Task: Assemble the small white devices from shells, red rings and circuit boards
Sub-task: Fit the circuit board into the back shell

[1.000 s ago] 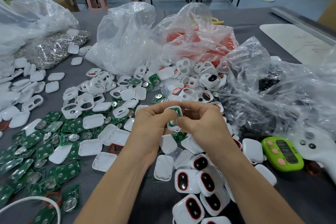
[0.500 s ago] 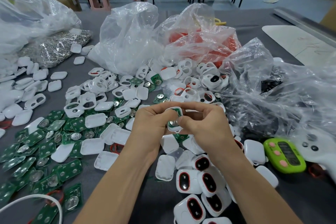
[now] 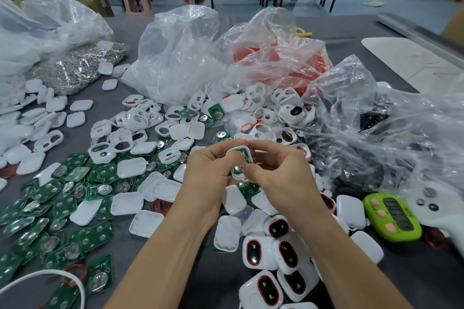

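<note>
Left hand (image 3: 206, 173) and right hand (image 3: 276, 170) pinch a shell (image 3: 235, 152), board (image 3: 244, 156) seated inside; next probably needs a cover (image 3: 145, 223) (eight o'clock).

The grey table (image 3: 346, 27) is carrying heaps of loose parts. Green boards (image 3: 50, 208) are lying spread over its left side, mingling with white shells (image 3: 130, 168) toward the middle. Finished devices (image 3: 258, 251) are piling up near the front edge. Clear bags are slumping across the back: a bag of metal bits (image 3: 80, 68), a pale bag (image 3: 175, 57) and a bag of red rings (image 3: 283, 57). A green timer (image 3: 391, 218) is lying at the right, and a white cable (image 3: 50, 276) is curling at the front left.
</note>
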The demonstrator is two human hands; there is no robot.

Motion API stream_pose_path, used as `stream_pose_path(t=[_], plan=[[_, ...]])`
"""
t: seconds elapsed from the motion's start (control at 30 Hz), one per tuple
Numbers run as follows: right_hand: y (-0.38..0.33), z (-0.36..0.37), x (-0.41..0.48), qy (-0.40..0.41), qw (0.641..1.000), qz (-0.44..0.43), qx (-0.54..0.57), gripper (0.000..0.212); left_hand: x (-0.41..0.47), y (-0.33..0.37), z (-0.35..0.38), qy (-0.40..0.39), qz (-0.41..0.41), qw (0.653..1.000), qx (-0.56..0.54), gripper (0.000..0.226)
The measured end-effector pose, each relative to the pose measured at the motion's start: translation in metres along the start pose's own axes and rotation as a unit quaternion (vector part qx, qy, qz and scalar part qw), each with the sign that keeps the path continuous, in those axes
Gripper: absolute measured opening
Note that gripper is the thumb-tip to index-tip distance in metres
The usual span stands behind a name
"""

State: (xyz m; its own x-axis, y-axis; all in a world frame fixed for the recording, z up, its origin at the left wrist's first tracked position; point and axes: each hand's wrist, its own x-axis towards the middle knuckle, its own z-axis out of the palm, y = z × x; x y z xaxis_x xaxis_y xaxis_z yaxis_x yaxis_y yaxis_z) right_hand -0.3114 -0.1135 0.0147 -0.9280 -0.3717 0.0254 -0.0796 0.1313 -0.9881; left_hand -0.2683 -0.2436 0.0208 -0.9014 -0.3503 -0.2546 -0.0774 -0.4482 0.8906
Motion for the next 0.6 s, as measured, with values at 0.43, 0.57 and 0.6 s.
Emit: stream_pose_path(t=[0.43,0.57,0.6], plan=[[-0.002,-0.002,-0.001,0.095,0.995,0.025,-0.012,0.030,0.010,0.007,-0.017,-0.121,-0.134,0.974,-0.136,0.046],[-0.005,-0.005,0.002,0.079,0.990,0.080,0.091,0.037,0.009,0.011,-0.024,-0.194,-0.131,0.962,-0.144,0.060],[-0.006,-0.006,0.002,0.073,0.988,0.085,0.106,0.038,0.009,0.011,-0.025,-0.203,-0.125,0.960,-0.145,0.059]])
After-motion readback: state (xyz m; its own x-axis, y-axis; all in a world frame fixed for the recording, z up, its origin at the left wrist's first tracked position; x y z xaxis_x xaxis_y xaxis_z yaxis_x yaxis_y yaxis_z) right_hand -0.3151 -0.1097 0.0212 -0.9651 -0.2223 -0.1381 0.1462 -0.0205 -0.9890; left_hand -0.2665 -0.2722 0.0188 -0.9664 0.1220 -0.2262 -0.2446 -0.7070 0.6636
